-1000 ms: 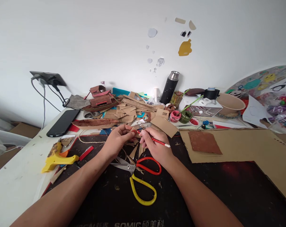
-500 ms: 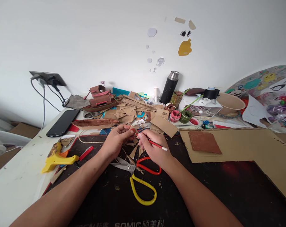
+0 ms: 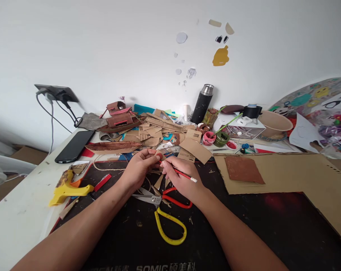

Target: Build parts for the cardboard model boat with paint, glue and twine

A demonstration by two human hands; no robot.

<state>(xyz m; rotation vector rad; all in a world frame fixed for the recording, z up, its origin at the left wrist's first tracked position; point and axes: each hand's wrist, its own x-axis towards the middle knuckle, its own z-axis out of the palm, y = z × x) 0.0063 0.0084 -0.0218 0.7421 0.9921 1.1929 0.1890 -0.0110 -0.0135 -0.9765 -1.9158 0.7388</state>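
My left hand (image 3: 138,167) is pinched on a small red-brown painted piece (image 3: 159,156) held above the black mat (image 3: 272,229). My right hand (image 3: 181,177) grips a thin red paintbrush (image 3: 186,175), its tip meeting the small piece and its white end pointing right. Just below my hands lie scissors (image 3: 170,210) with one red and one yellow handle, along with a few cardboard slivers.
A pile of cardboard scraps (image 3: 153,131) and brown model boats sit behind my hands. A large cardboard sheet (image 3: 294,175) with a brown painted square (image 3: 243,170) lies right. Paint pots (image 3: 215,138), a black flask (image 3: 202,104), a phone (image 3: 75,146) and a yellow glue gun (image 3: 66,188) surround the mat.
My right hand and the brush have shifted slightly left and down against the small piece. My left hand has stayed almost still.
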